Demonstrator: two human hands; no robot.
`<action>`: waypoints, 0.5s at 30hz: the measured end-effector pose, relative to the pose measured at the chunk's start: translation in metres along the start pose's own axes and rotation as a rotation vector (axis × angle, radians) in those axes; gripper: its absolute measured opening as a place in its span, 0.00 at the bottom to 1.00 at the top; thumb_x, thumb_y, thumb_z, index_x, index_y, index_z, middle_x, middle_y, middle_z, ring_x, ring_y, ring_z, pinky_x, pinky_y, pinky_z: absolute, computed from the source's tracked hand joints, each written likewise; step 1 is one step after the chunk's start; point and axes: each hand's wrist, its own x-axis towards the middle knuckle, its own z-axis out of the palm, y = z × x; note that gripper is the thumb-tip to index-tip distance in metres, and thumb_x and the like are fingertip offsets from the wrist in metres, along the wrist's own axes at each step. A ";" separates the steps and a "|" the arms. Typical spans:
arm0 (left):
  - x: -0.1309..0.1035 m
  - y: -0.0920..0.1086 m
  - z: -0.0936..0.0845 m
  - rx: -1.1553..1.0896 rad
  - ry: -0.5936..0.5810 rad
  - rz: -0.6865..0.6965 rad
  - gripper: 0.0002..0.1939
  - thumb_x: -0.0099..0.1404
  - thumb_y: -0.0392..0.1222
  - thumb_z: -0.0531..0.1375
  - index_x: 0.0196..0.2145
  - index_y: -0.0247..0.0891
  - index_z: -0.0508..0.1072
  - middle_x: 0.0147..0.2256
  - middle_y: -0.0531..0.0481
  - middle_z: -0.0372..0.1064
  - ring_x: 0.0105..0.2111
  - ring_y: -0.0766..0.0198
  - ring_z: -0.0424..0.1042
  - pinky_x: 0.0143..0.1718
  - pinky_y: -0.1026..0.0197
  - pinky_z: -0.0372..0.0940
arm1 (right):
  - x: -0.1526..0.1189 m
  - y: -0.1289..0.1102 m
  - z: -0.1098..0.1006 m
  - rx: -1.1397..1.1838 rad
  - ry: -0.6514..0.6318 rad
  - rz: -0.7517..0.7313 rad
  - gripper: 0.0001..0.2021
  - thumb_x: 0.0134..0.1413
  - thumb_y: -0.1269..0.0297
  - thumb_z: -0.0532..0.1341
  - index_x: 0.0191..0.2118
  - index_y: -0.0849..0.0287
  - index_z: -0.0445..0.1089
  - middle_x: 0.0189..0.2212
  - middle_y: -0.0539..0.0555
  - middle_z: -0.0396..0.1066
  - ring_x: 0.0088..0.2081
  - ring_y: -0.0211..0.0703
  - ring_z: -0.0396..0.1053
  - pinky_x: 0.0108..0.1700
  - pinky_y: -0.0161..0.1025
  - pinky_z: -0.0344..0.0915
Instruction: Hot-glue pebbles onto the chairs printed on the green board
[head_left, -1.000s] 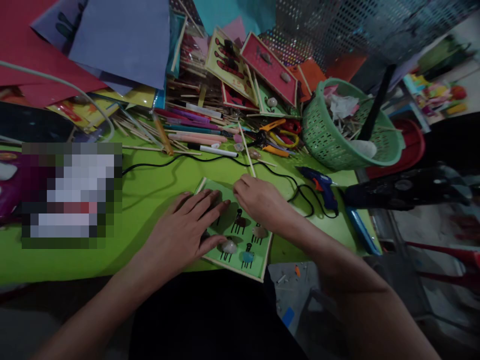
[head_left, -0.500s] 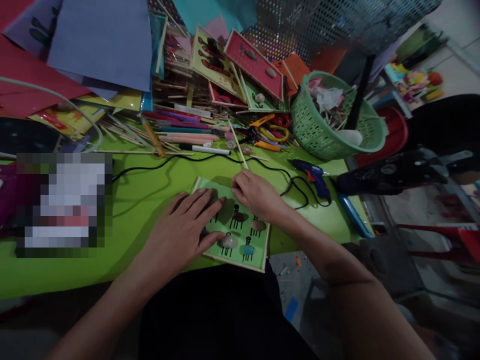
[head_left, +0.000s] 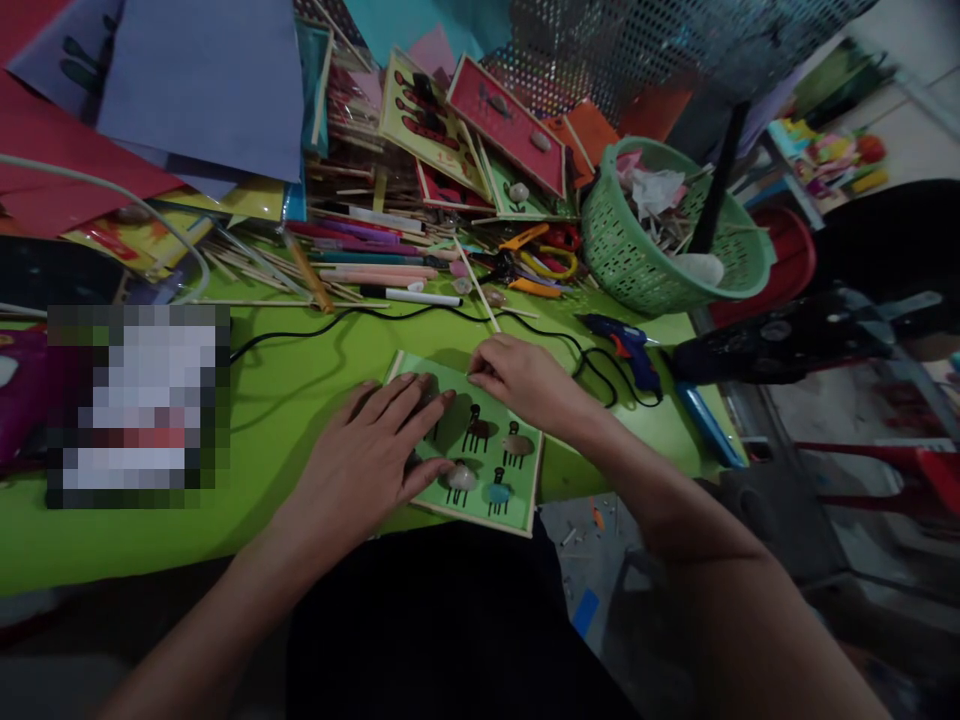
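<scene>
A green picture card (head_left: 517,510) with a pale stick frame lies near the table's front edge. Several drawn animals on it have stone bodies, among them a blue stone (head_left: 498,492) and a whitish stone (head_left: 463,478). My left hand (head_left: 367,450) lies flat over the card's left part, fingers stretched, hiding some drawings. Above the card's far edge, my right hand (head_left: 517,375) is closed in a pinch around a thin wooden stick (head_left: 478,285). The stick slants away from me past the knuckles; its near end is hidden in the fingers.
Behind the card runs a black cord (head_left: 345,314), near a blue glue gun (head_left: 626,345). A green basket (head_left: 622,250) holds scraps. Pens, scissors (head_left: 551,265), sticks and framed cards (head_left: 510,120) crowd the back. A blurred-out rectangle (head_left: 142,400) is at left.
My right hand has shifted slightly right and turned, so more of its curled fingers shows; the stick has moved with it. My left hand stays flat on the card.
</scene>
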 end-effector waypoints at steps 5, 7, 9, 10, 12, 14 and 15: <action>0.000 0.000 0.001 -0.006 0.012 -0.007 0.32 0.75 0.59 0.51 0.69 0.41 0.62 0.69 0.41 0.59 0.67 0.46 0.60 0.66 0.40 0.54 | -0.003 -0.007 0.008 -0.088 0.020 0.038 0.05 0.66 0.69 0.56 0.41 0.60 0.70 0.41 0.58 0.73 0.39 0.45 0.68 0.40 0.40 0.59; 0.000 0.000 0.001 -0.003 0.014 -0.005 0.31 0.75 0.58 0.51 0.68 0.41 0.63 0.69 0.41 0.58 0.67 0.46 0.60 0.66 0.40 0.53 | -0.003 -0.007 0.011 -0.107 0.049 0.082 0.07 0.67 0.70 0.55 0.42 0.61 0.70 0.42 0.59 0.72 0.39 0.45 0.68 0.40 0.40 0.59; 0.000 0.001 0.001 0.010 0.019 -0.004 0.31 0.75 0.58 0.52 0.68 0.40 0.63 0.69 0.42 0.58 0.67 0.46 0.60 0.66 0.40 0.54 | -0.001 -0.006 0.010 -0.091 0.052 0.101 0.07 0.67 0.71 0.54 0.41 0.61 0.70 0.42 0.59 0.73 0.40 0.45 0.68 0.41 0.40 0.59; 0.000 0.001 0.001 0.017 0.023 -0.005 0.31 0.74 0.58 0.52 0.68 0.40 0.64 0.69 0.42 0.58 0.66 0.46 0.61 0.66 0.40 0.54 | 0.000 -0.006 0.008 -0.071 0.041 0.097 0.06 0.67 0.71 0.55 0.40 0.61 0.70 0.42 0.59 0.73 0.41 0.45 0.68 0.42 0.40 0.60; 0.000 0.002 0.000 0.032 0.031 -0.007 0.31 0.74 0.58 0.53 0.68 0.40 0.64 0.68 0.41 0.60 0.66 0.45 0.62 0.65 0.40 0.55 | 0.003 -0.004 0.003 -0.036 0.001 0.074 0.04 0.66 0.71 0.58 0.38 0.60 0.70 0.40 0.57 0.73 0.41 0.45 0.69 0.43 0.40 0.60; -0.001 0.002 0.000 0.044 0.034 -0.006 0.31 0.74 0.59 0.53 0.67 0.40 0.64 0.68 0.41 0.60 0.66 0.45 0.62 0.65 0.41 0.56 | 0.006 -0.004 0.000 -0.037 -0.022 0.061 0.03 0.64 0.69 0.61 0.37 0.60 0.70 0.38 0.57 0.73 0.40 0.45 0.69 0.43 0.40 0.60; -0.001 0.002 0.001 0.048 0.034 -0.006 0.31 0.74 0.59 0.53 0.67 0.40 0.64 0.68 0.41 0.60 0.66 0.45 0.62 0.65 0.41 0.55 | 0.007 -0.004 -0.001 -0.049 -0.018 0.060 0.03 0.64 0.68 0.62 0.37 0.60 0.70 0.38 0.57 0.73 0.40 0.45 0.69 0.42 0.40 0.60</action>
